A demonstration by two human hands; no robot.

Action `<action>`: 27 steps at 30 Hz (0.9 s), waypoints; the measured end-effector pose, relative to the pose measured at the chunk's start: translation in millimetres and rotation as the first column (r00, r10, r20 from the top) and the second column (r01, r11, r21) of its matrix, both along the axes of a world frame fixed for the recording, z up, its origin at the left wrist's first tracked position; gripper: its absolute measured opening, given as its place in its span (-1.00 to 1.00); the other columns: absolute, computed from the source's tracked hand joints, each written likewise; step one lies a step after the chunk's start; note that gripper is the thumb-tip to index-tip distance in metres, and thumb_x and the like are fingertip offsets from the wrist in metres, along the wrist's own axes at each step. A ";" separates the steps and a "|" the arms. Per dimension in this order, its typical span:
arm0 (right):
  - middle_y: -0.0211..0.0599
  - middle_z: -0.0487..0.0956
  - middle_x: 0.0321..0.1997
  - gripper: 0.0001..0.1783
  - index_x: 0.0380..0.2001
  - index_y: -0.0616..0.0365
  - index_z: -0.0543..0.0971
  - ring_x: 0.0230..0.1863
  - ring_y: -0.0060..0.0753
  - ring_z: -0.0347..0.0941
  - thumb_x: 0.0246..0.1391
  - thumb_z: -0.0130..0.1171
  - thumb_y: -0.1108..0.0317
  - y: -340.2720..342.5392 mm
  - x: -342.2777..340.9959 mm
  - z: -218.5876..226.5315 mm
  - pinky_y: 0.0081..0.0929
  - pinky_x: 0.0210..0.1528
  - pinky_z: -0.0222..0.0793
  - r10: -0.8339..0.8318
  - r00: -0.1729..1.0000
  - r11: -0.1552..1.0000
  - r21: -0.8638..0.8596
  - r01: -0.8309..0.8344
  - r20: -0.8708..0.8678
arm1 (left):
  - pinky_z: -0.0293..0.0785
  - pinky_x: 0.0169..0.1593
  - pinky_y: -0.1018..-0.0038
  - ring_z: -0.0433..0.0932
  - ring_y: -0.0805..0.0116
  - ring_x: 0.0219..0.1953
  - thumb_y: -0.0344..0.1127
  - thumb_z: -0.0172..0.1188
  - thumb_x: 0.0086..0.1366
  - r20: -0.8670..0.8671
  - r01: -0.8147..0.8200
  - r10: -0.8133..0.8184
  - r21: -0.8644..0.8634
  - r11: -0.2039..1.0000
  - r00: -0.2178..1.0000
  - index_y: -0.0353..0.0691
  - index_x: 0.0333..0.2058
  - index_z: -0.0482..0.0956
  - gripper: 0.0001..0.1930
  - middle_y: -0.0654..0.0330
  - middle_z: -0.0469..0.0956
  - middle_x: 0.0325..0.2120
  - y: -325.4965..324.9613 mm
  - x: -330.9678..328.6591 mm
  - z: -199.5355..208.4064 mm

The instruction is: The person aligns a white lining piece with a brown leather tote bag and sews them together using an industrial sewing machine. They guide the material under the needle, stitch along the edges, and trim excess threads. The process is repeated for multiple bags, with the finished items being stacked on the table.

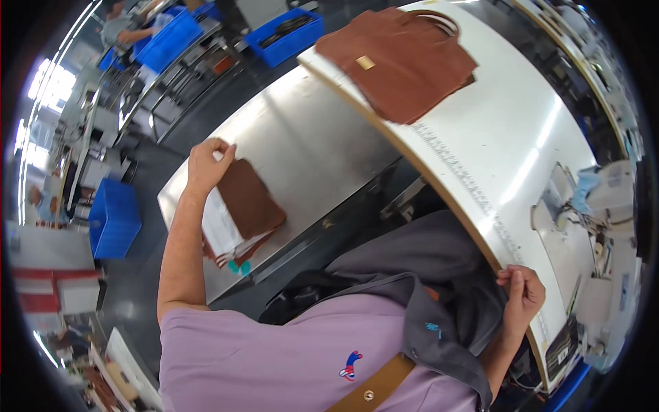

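Observation:
My left hand (209, 165) reaches out over the metal table, thumb and fingers pinched together at the far end of a stack of brown leather pieces (252, 199). Whether a piece is between the fingertips I cannot make out. A white sheet (218, 223) lies along the stack's left side, and teal round bits (239, 267) show at its near end. My right hand (523, 296) is closed at the edge of the white table, fingers curled against the thumb; anything inside is hidden. A brown leather handbag (405, 65) with a gold-coloured plate and a handle lies flat at the white table's far end.
The metal table (309, 130) adjoins the curved white table (508, 130), which has a ruler scale (453, 165) along its edge. A sewing machine (607, 199) stands at right. Blue bins (113, 220) sit on the floor and racks at left. Another person (123, 31) works far left.

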State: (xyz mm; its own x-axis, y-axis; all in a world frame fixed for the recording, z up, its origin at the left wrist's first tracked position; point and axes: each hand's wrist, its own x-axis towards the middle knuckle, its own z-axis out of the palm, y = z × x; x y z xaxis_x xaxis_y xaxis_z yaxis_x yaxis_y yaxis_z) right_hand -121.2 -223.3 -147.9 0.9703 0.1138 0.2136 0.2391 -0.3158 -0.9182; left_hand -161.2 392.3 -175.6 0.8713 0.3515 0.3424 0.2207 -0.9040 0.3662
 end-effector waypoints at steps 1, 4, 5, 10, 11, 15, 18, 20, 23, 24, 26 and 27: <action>-0.17 0.66 -0.37 -0.84 -0.27 0.38 0.64 -0.40 -0.47 0.59 0.31 0.13 0.48 2.6 0.8 1.6 -0.57 -0.29 0.53 -0.002 0.999 1.000 0.015 0.003 -0.036 | 0.50 -0.25 0.28 0.64 0.06 -0.39 -0.22 0.36 0.19 0.110 0.107 -0.108 0.020 0.994 0.988 -0.28 -0.49 0.63 -0.76 0.08 0.64 -0.49 -18.1 34.3 12.7; -0.16 0.67 -0.38 -0.84 -0.27 0.38 0.65 -0.42 -0.47 0.59 0.30 0.14 0.50 10.6 2.5 8.1 -0.57 -0.30 0.53 0.017 1.000 1.000 0.008 -0.017 -0.005 | 0.50 -0.22 0.31 0.64 0.09 -0.35 -0.20 0.38 0.20 0.295 0.379 -0.363 0.005 0.925 0.884 -0.26 -0.41 0.65 -0.77 0.12 0.65 -0.44 -96.0 134.8 53.6; -0.16 0.67 -0.38 -0.85 -0.27 0.38 0.65 -0.42 -0.47 0.59 0.30 0.14 0.50 9.0 1.5 7.7 -0.57 -0.30 0.53 0.015 1.000 1.000 -0.001 -0.015 -0.005 | 0.52 -0.11 0.43 0.65 0.26 -0.29 -0.32 0.36 0.23 0.264 0.477 -0.470 0.041 0.878 0.842 -0.29 -0.29 0.65 -0.83 0.14 0.66 -0.34 -126.9 161.8 70.4; -0.21 0.69 -0.41 -0.89 -0.29 0.29 0.69 -0.44 -0.45 0.61 0.24 0.22 0.49 11.6 2.0 12.1 -0.56 -0.33 0.50 0.009 1.000 0.998 -0.066 -0.009 0.000 | 0.51 -0.01 0.23 0.63 0.09 -0.08 0.14 0.33 0.21 0.318 0.591 -0.636 0.236 0.771 0.703 -0.25 -0.23 0.67 -0.51 0.11 0.68 -0.19 -201.9 309.5 71.2; -0.25 0.69 -0.42 -0.91 -0.29 0.26 0.69 -0.45 -0.45 0.61 0.21 0.24 0.48 13.0 5.6 14.9 -0.54 -0.33 0.48 0.039 0.999 0.992 -0.125 -0.036 0.023 | 0.51 0.00 0.20 0.63 0.08 -0.06 0.23 0.31 0.19 0.344 0.595 -0.638 0.235 0.769 0.689 -0.24 -0.24 0.68 -0.45 0.11 0.69 -0.17 -208.7 327.5 70.6; -0.31 0.69 -0.47 -0.93 -0.31 0.16 0.71 -0.47 -0.39 0.59 0.13 0.32 0.44 21.6 24.1 29.9 -0.46 -0.35 0.42 0.146 0.984 0.946 -0.305 -0.107 0.107 | 0.50 0.01 0.22 0.62 0.08 -0.08 0.29 0.33 0.13 0.177 0.596 -0.631 0.214 0.773 0.755 -0.25 -0.26 0.70 -0.39 0.12 0.69 -0.19 -229.7 373.5 68.5; -0.29 0.67 -0.48 -0.94 -0.35 0.11 0.69 -0.48 -0.24 0.55 0.08 0.36 0.41 33.8 42.8 38.3 -0.38 -0.36 0.39 0.211 0.964 0.910 -0.394 -0.132 0.164 | 0.50 -0.05 0.24 0.64 0.11 -0.23 0.21 0.37 0.10 0.333 0.560 -0.631 0.291 0.776 0.701 -0.27 -0.39 0.70 -0.46 0.09 0.69 -0.30 -238.4 381.9 62.2; -0.28 0.67 -0.44 -0.92 -0.32 0.10 0.69 -0.42 -0.21 0.56 0.08 0.36 0.41 49.6 65.8 42.4 -0.33 -0.32 0.41 0.269 0.942 0.886 -0.436 -0.161 0.199 | 0.50 -0.08 0.23 0.64 0.11 -0.25 0.17 0.40 0.09 0.384 0.617 -0.649 0.223 0.755 0.657 -0.26 -0.39 0.69 -0.49 0.10 0.69 -0.33 -233.1 386.8 54.5; -0.20 0.67 -0.25 -0.80 -0.19 0.11 0.65 -0.21 -0.11 0.57 0.08 0.33 0.43 77.6 111.6 47.5 -0.22 -0.14 0.46 0.356 0.904 0.853 -0.478 -0.210 0.237 | 0.44 -0.10 0.28 0.61 0.16 -0.29 0.12 0.42 0.09 0.440 0.628 -0.638 0.191 0.754 0.632 -0.22 -0.44 0.62 -0.54 0.14 0.66 -0.37 -231.2 391.9 45.1; -0.16 0.64 -0.13 -0.75 -0.14 0.15 0.62 -0.10 -0.09 0.54 0.07 0.32 0.43 88.0 129.7 43.0 -0.21 -0.05 0.45 0.352 0.886 0.861 -0.475 -0.179 0.303 | 0.39 -0.02 0.28 0.59 0.19 -0.25 0.15 0.40 0.11 0.429 0.634 -0.619 0.128 0.762 0.658 -0.20 -0.44 0.60 -0.53 0.16 0.64 -0.37 -230.8 392.3 46.9; -0.09 0.55 0.11 -0.61 -0.01 0.21 0.55 0.12 -0.04 0.45 0.05 0.30 0.47 111.4 167.2 29.4 -0.20 0.15 0.40 0.329 0.859 0.864 -0.492 -0.107 0.392 | 0.39 -0.20 0.38 0.51 0.30 -0.43 0.05 0.43 0.15 0.517 0.706 -0.576 -0.081 0.704 0.633 -0.23 -0.54 0.52 -0.55 0.19 0.53 -0.56 -231.3 385.9 56.7; -0.06 0.48 0.22 -0.54 0.06 0.22 0.51 0.22 -0.01 0.40 0.04 0.29 0.51 124.9 184.8 24.8 -0.21 0.25 0.34 0.314 0.853 0.856 -0.513 -0.064 0.416 | 0.35 -0.26 0.40 0.48 0.32 -0.47 0.00 0.43 0.16 0.569 0.732 -0.534 -0.189 0.655 0.625 -0.25 -0.56 0.50 -0.56 0.18 0.51 -0.59 -226.1 387.6 54.5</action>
